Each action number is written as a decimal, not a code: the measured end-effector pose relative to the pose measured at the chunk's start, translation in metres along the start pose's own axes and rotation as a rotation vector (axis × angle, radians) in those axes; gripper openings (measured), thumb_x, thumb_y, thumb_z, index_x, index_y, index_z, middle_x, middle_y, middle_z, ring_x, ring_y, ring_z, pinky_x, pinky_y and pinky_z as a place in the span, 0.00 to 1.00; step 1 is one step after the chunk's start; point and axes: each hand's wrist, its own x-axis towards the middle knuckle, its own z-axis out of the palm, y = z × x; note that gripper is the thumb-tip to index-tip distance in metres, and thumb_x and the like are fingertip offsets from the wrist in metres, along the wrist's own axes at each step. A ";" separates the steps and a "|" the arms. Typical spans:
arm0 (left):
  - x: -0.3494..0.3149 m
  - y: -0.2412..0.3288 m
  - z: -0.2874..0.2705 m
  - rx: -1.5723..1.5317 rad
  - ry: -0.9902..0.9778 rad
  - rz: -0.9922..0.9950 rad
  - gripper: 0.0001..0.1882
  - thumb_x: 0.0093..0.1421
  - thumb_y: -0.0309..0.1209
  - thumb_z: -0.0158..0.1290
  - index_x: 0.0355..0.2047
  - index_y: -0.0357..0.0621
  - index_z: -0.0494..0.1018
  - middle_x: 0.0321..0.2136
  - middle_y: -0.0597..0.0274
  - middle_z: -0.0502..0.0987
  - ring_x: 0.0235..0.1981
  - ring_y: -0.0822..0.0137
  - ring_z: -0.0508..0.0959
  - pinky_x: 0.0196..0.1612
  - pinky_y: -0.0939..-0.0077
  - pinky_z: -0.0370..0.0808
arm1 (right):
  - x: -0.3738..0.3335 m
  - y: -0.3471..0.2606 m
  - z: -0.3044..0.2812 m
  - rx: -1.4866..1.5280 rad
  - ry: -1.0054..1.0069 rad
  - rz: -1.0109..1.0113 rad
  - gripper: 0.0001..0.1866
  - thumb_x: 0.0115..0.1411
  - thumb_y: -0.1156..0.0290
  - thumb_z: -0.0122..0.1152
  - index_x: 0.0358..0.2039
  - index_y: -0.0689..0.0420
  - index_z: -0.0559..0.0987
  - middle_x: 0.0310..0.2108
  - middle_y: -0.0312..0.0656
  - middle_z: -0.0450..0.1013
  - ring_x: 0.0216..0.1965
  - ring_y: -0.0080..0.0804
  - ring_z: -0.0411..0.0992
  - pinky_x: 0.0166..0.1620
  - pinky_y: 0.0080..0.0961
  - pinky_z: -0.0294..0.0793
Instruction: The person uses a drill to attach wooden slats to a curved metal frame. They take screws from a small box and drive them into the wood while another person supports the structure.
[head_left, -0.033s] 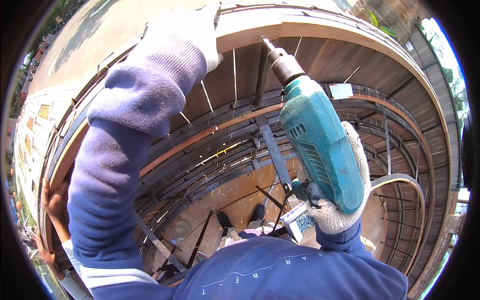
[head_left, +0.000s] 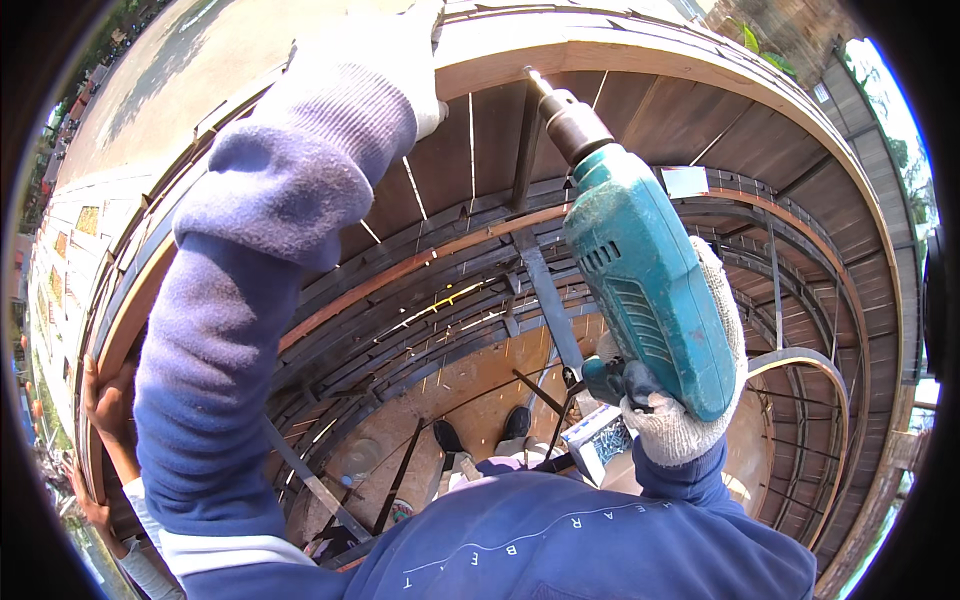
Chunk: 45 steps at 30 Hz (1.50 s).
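My right hand (head_left: 680, 425), in a pale knitted glove, is closed round the handle of a teal power drill (head_left: 645, 290). The drill points up and away, its bit tip at the inner face of a curved wooden rail (head_left: 500, 72); I cannot tell whether the bit has entered the wood. My left hand (head_left: 385, 70), also gloved and washed out by sunlight, grips the same rail left of the bit, with a fingertip showing below its edge. An open white box of screws (head_left: 597, 440) sits near my waist, below the drill handle.
Curved metal framing and dark boards (head_left: 690, 120) surround me. A steel upright (head_left: 548, 300) rises in front. At the left, another person's hands (head_left: 108, 405) hold the rail. My shoes (head_left: 515, 422) show far below, by the brown floor (head_left: 480, 385). A paved area lies beyond the rail.
The drill and my right hand have shifted very slightly to the right, the bit tip slightly upward. My left hand stays on the rail.
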 end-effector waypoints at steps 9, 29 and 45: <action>-0.012 -0.014 -0.006 0.053 0.138 -0.039 0.50 0.54 0.52 0.69 0.74 0.61 0.58 0.63 0.48 0.70 0.66 0.49 0.67 0.69 0.55 0.67 | 0.027 -0.027 -0.006 -0.227 -0.142 -0.074 0.53 0.44 0.72 0.75 0.71 0.67 0.62 0.64 0.52 0.72 0.65 0.35 0.72 0.68 0.34 0.68; -0.118 0.069 0.033 -0.576 0.728 0.406 0.22 0.60 0.40 0.67 0.54 0.51 0.81 0.50 0.55 0.82 0.55 0.57 0.80 0.58 0.62 0.76 | -0.303 -0.103 -0.083 0.501 0.521 -0.020 0.47 0.52 0.56 0.77 0.68 0.62 0.67 0.57 0.58 0.75 0.49 0.54 0.80 0.53 0.56 0.82; -0.307 0.291 0.133 0.084 -0.126 0.877 0.12 0.63 0.37 0.54 0.41 0.53 0.86 0.39 0.62 0.84 0.44 0.57 0.81 0.48 0.55 0.70 | -0.370 -0.079 -0.138 0.526 0.448 0.013 0.38 0.49 0.65 0.63 0.62 0.64 0.71 0.51 0.55 0.78 0.46 0.54 0.80 0.53 0.51 0.81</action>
